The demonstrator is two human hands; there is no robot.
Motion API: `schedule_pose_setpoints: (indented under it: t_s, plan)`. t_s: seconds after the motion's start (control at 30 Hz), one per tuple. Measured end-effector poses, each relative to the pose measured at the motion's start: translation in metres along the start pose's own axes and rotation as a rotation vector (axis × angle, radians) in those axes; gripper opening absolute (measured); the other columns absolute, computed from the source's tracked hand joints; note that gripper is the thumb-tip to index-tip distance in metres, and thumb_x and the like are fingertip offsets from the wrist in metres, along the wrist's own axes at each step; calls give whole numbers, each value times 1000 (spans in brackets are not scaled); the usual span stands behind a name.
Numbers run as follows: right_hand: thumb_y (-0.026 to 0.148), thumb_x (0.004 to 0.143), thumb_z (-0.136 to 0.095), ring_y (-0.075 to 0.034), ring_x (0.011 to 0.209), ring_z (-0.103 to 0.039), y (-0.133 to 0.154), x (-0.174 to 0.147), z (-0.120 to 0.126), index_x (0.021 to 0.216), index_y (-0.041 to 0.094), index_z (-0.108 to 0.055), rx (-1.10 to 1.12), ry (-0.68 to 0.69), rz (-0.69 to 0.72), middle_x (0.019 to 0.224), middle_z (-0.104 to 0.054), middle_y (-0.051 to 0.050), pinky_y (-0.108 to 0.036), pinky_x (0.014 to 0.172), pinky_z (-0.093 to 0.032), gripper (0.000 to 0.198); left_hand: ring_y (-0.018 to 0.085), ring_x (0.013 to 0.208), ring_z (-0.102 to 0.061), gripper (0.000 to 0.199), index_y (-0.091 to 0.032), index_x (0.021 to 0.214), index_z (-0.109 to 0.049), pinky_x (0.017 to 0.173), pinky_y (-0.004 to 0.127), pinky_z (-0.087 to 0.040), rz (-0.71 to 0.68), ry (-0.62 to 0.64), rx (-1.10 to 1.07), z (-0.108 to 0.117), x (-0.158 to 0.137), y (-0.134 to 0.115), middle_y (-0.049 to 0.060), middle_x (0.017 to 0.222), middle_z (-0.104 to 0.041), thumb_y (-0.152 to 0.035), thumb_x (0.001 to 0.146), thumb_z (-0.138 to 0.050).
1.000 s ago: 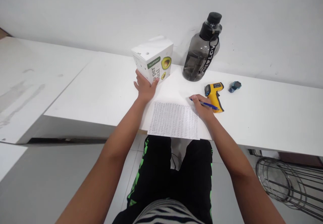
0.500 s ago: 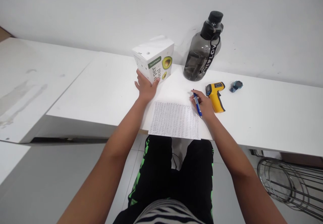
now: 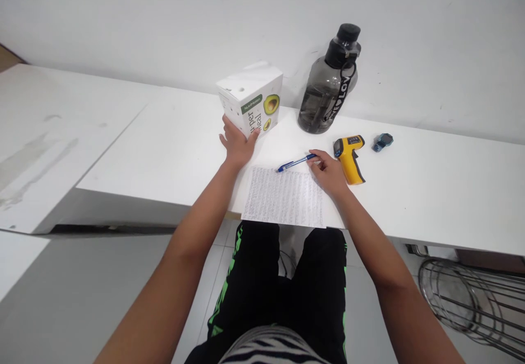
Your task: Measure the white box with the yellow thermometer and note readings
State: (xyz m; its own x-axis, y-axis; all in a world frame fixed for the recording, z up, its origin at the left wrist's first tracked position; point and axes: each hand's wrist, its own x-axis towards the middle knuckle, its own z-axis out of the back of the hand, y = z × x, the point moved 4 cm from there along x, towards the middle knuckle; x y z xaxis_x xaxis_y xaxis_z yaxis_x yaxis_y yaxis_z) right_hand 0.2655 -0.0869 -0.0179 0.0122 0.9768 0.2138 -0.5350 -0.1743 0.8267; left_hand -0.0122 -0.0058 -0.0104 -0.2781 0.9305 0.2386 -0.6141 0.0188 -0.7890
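Observation:
My left hand [image 3: 240,144] grips the lower near corner of a white box [image 3: 251,93] with green lettering and avocado pictures; the thumb lies on its front, the fingers on its left side. My right hand [image 3: 328,171] pinches one end of a blue pen [image 3: 296,163], which points left across the top edge of a sheet of paper [image 3: 283,197] covered in dense rows of writing. Just right of that hand lies a yellow infrared thermometer [image 3: 349,157] with a black trigger. The sheet's lower edge reaches the table's front edge.
A large grey water bottle [image 3: 326,88] with a black cap stands against the wall, right of the box. Farther right lies a small teal-and-black device [image 3: 383,142] on the white table [image 3: 443,183]. Below the table at right is a metal wire rack [image 3: 463,293].
The pen has swung round in my right hand, from pointing down toward the wrist to pointing left over the paper. My left hand and the box have stayed in place.

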Motion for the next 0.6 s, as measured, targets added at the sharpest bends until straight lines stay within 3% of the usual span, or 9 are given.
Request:
schedule_pose_setpoints:
  t_s: [0.6]
  plan:
    - [38,87,-58,-13,58,-52,8,0,4,125,23,-62,-39,-58,37,103,-71,-6,-32,63,-51,41,35,151,-17,105,-27,154,0,122,59,2,-5,-4,-18,-2,2,6,16,161,-24,-49,78,-69]
